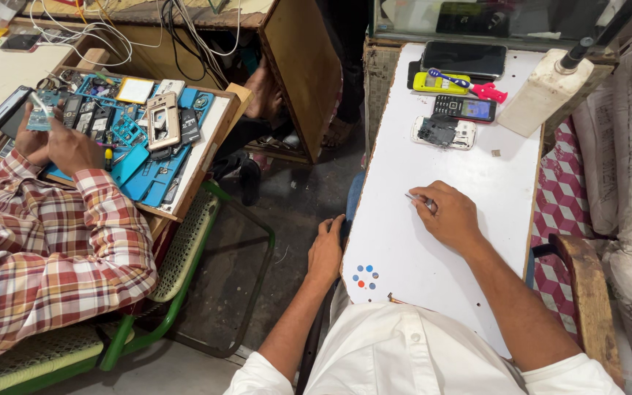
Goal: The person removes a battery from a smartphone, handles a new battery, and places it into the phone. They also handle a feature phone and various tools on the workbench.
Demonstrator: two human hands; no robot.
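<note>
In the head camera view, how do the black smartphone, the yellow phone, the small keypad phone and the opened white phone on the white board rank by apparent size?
1. Black smartphone, clearly largest.
2. Yellow phone, the opened white phone and the small keypad phone: all look about alike, so I do not rank them; a toothbrush also partly covers the yellow phone.

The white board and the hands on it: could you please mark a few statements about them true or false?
1. The right hand pinches a thin metal tool on the white board. True.
2. The left hand holds a phone. False: it rests at the board's left edge, holding nothing visible.
3. An opened phone lies at the board's far end. True.
4. The toothbrush lies beside the right hand. False: it lies far off, on the yellow phone.
</note>
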